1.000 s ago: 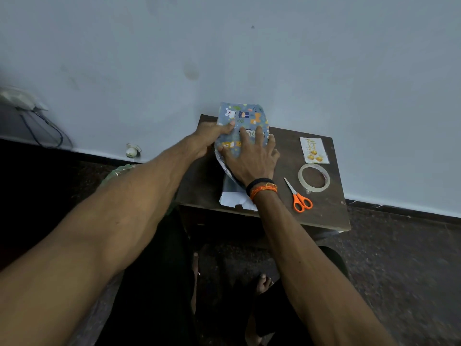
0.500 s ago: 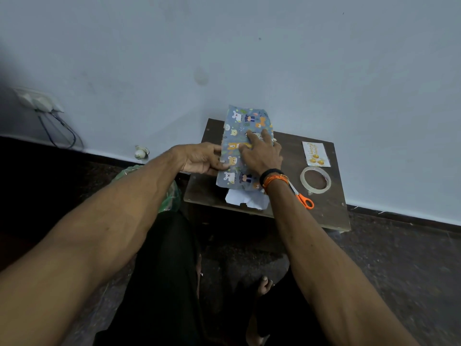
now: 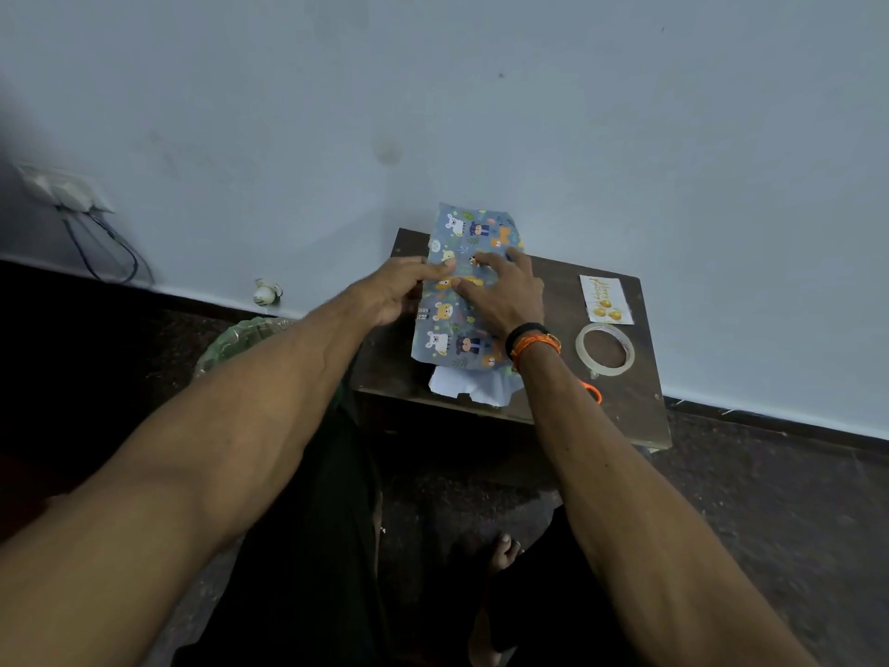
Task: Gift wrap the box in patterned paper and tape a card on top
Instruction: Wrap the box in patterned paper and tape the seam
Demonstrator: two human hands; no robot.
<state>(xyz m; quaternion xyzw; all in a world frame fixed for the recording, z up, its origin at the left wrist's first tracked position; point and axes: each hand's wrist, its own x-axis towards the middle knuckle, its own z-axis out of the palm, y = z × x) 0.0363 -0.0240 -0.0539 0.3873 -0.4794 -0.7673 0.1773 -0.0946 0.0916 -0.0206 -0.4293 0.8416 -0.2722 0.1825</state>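
Blue patterned paper with cartoon animals is folded over the box on a small dark wooden table; the box itself is hidden under it. White paper underside sticks out at the near end. My right hand lies flat on top of the paper with spread fingers. My left hand holds the paper's left edge, thumb on top. A white card with gold print lies at the table's far right.
A clear tape roll sits near the card. Orange scissors peek out beside my right forearm. A pale wall stands right behind the table. A green bag and a socket with cables are at the left.
The paper flap has come down over the box and now lies flat. My left hand moved back to the left edge; my right hand shifted up along the top.
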